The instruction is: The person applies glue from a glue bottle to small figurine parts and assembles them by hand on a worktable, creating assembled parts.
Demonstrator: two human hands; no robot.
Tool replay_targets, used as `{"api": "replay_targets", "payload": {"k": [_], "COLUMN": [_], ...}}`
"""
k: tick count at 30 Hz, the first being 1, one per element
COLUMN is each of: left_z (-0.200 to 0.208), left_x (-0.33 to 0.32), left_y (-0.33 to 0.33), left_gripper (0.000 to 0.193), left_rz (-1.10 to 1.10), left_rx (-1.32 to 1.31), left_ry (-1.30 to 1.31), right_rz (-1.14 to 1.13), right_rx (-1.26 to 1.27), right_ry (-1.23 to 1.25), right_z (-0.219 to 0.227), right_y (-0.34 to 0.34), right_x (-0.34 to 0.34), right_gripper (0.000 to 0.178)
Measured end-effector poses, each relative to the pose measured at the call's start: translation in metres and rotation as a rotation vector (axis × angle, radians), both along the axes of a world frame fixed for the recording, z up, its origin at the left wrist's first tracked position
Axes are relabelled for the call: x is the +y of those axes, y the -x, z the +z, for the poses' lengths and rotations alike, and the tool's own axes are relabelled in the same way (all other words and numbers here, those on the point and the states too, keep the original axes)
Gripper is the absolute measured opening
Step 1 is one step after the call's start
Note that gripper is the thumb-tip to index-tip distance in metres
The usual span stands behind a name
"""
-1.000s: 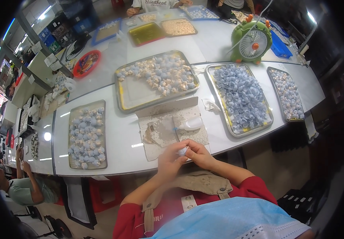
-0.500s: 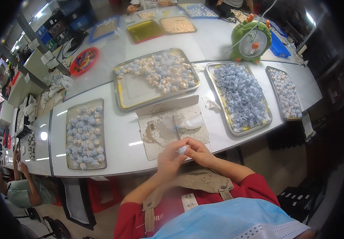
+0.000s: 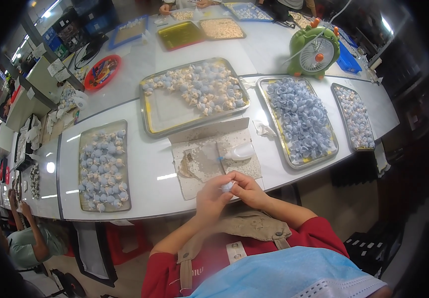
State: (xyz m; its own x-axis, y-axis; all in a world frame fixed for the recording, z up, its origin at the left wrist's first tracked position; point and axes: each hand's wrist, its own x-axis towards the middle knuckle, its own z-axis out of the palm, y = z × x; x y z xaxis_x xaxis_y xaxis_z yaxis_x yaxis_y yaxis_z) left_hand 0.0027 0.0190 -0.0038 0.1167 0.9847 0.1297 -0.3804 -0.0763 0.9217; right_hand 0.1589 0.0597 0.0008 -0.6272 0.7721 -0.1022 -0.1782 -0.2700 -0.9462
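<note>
1. White worktop (image 3: pixel 145 159): one.
2. Near trays (image 3: pixel 167 116): four, loaded.
3. Cardboard sheet (image 3: pixel 197 187): one.
4. Hands: two; left hand (image 3: pixel 211 196) and right hand (image 3: pixel 250 191), fingers pinching item 6.
5. White bottle (image 3: pixel 242 152): one, on cardboard.
6. Pale-blue piece (image 3: pixel 228 186): one, between both hands.

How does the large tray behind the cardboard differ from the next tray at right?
The large tray holds blue-and-cream pieces; the right tray, blue pieces. The large tray has a wide bare area; the right tray is mostly covered. Both have rounded corners and yellow showing inside.
</note>
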Motion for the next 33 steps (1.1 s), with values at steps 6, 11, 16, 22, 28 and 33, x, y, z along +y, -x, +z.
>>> {"api": "replay_targets", "payload": {"k": [6, 11, 16, 22, 28, 33], "left_z": [0.001, 0.002, 0.008, 0.008, 0.007, 0.005], "left_x": [-0.001, -0.004, -0.005, -0.008, -0.007, -0.005], "left_y": [-0.004, -0.006, -0.007, -0.008, -0.009, -0.009], "left_gripper": [0.035, 0.033, 0.031, 0.031, 0.033, 0.033], "left_rz": [-0.018, -0.019, -0.023, -0.013, -0.027, -0.029], "left_rx": [-0.036, -0.051, -0.057, -0.039, -0.045, -0.046], "left_ry": [-0.016, -0.036, -0.070, -0.068, -0.027, -0.055], "right_rz": [-0.016, -0.006, -0.012, -0.002, 0.009, 0.004], "right_rx": [0.027, 0.019, -0.008, -0.002, 0.011, 0.061], "right_ry": [-0.009, -0.007, -0.031, -0.020, -0.007, 0.018], "right_z": [0.002, 0.004, -0.004, -0.003, -0.003, 0.010], "right_y": [-0.001, -0.002, -0.004, -0.005, -0.007, -0.004], "right_x": [-0.004, -0.006, -0.008, -0.009, -0.008, -0.008], "right_gripper": [0.039, 0.040, 0.041, 0.042, 0.043, 0.041]}}
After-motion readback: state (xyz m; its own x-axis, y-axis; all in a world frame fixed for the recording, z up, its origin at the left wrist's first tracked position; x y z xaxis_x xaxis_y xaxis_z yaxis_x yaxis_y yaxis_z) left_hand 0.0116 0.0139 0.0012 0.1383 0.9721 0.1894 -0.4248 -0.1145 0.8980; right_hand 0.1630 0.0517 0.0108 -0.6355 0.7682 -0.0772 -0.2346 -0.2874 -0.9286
